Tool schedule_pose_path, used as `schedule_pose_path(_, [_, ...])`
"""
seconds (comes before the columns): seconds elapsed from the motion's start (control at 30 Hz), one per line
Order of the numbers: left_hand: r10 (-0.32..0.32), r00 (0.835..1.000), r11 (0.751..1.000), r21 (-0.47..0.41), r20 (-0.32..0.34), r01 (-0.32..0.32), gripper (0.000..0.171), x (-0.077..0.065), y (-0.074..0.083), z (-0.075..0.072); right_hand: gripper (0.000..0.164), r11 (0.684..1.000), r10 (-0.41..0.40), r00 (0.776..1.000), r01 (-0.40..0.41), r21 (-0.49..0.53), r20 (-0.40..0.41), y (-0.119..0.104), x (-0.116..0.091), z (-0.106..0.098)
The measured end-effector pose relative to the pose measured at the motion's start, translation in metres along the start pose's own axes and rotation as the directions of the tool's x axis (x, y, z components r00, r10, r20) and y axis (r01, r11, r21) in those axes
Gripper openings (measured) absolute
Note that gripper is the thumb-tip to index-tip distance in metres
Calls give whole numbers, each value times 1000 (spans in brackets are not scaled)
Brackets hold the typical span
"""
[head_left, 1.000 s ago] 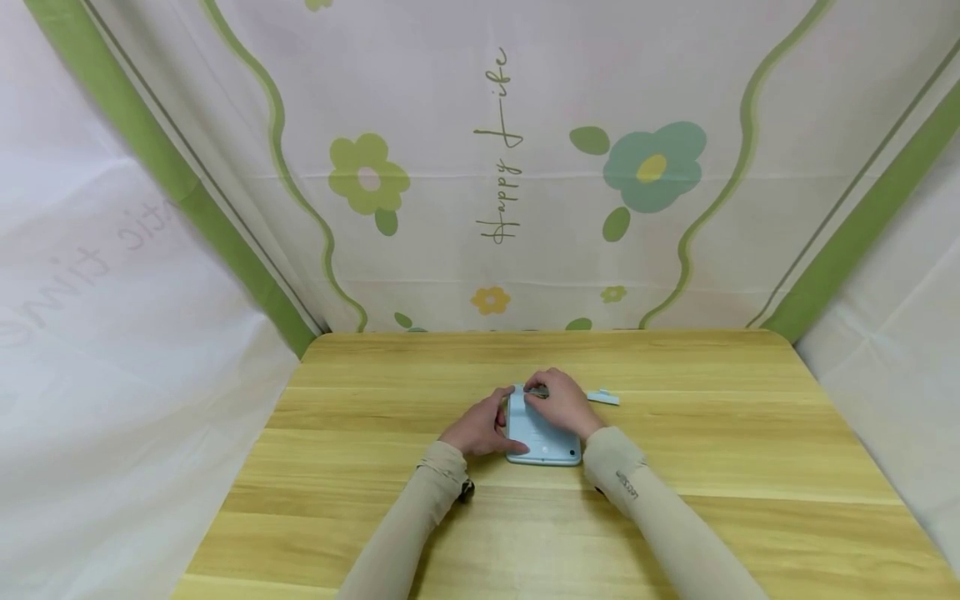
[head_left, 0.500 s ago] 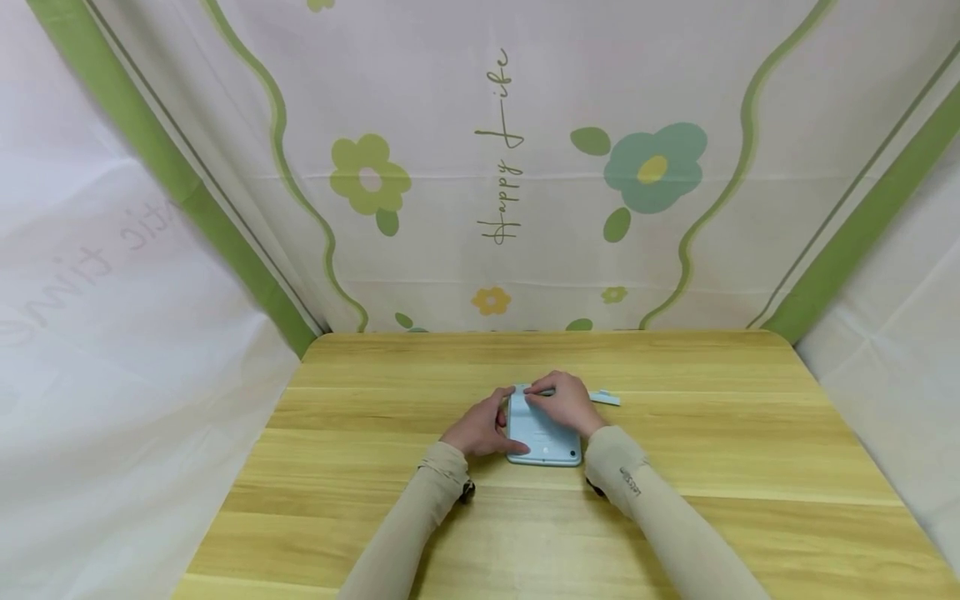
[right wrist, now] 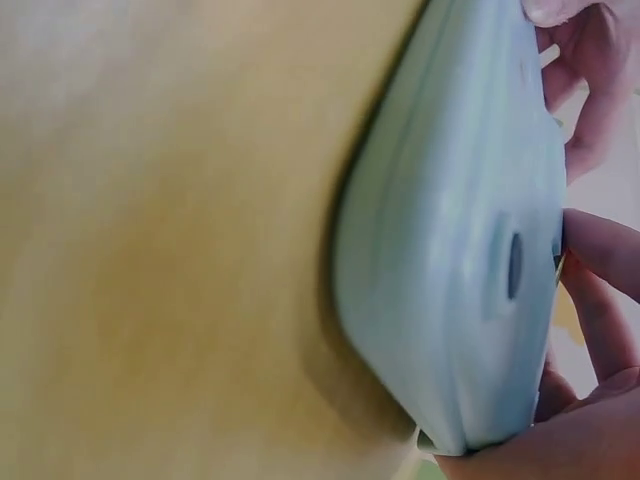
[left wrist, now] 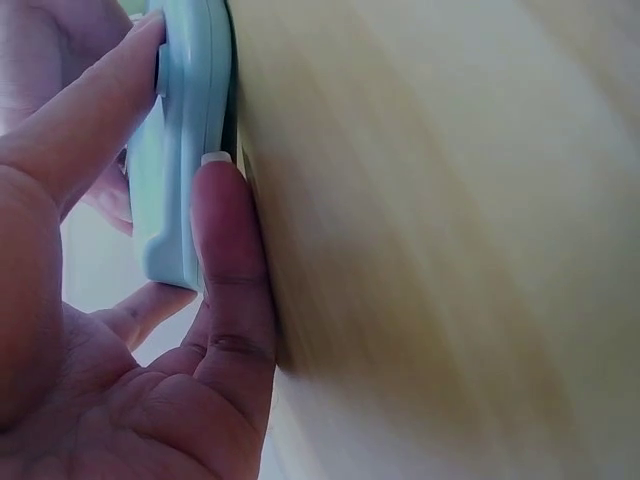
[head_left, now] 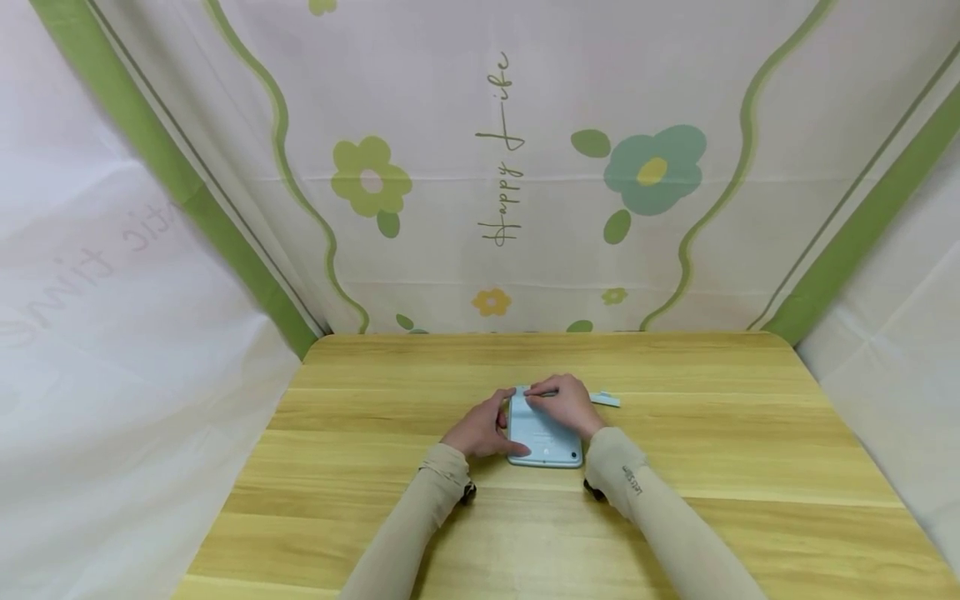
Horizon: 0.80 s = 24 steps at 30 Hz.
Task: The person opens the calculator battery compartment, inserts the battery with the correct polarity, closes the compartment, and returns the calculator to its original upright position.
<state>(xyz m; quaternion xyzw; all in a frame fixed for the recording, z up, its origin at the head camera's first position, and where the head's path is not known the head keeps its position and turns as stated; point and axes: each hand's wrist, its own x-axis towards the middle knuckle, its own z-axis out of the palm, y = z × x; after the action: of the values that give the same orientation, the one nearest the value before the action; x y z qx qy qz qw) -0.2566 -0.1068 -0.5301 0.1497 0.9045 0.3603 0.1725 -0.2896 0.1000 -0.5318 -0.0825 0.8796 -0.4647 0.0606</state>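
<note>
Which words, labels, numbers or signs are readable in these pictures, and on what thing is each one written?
"Happy Life": on the back curtain, running sideways up the cloth.
"tic time": on the left curtain, faint and mirrored; the first word looks cut off.
"Let'sSlim": on the right sleeve, small, so the spelling is uncertain.
Unreadable: tiny marks on the light-blue device, too small to make out.
I see no readable numbers.

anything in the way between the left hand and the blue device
Nothing visible: the left hand touches the blue device directly, thumb by its near left corner. The loose strip lies right, past the right hand.
</note>
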Motion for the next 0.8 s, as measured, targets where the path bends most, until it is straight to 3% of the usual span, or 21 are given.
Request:
schedule_pose_path(0.47, [-9, 1000, 1000, 1, 2, 9, 107, 2, -1, 3, 13, 974, 168, 984, -175, 141, 62, -2, 4, -5])
schedule_pose_path(0.8, [0, 1000, 1000, -6, -4, 0, 106, 2, 0, 1, 12, 953, 219, 971, -234, 193, 96, -7, 8, -7])
